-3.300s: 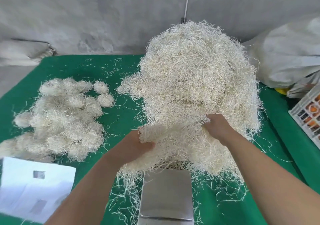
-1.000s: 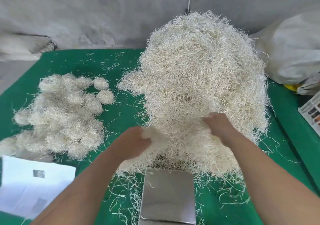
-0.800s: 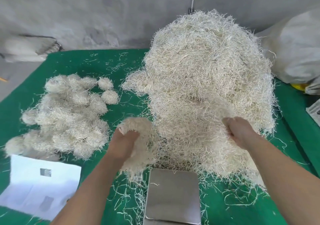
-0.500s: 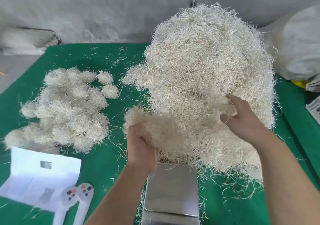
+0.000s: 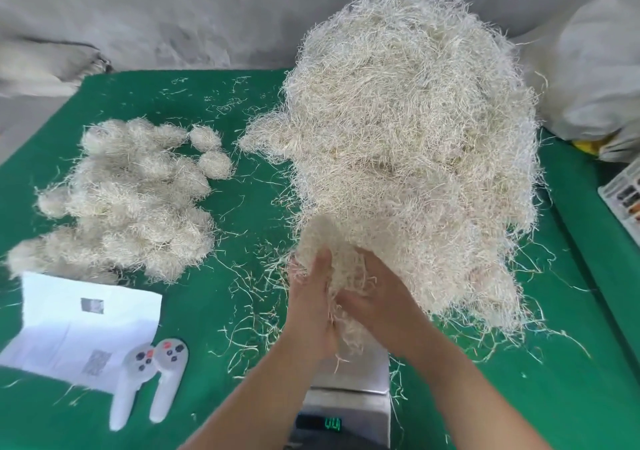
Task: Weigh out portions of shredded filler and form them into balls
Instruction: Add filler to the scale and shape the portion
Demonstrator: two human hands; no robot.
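Both hands, left hand [image 5: 310,306] and right hand [image 5: 375,302], had come together, cupping a torn-off pale shredded-filler tuft [image 5: 332,259] above the steel scale [image 5: 349,394], ready for weighing.

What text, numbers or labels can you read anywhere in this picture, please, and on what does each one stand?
Nothing here reads clearly.
Scale: green lit digits on its front display, too blurred to read.
White paper: two grey printed patches, blurred, no legible words.
Two white controllers: dark and red buttons, no readable marks.
Crate at the right edge: no text to be made out.
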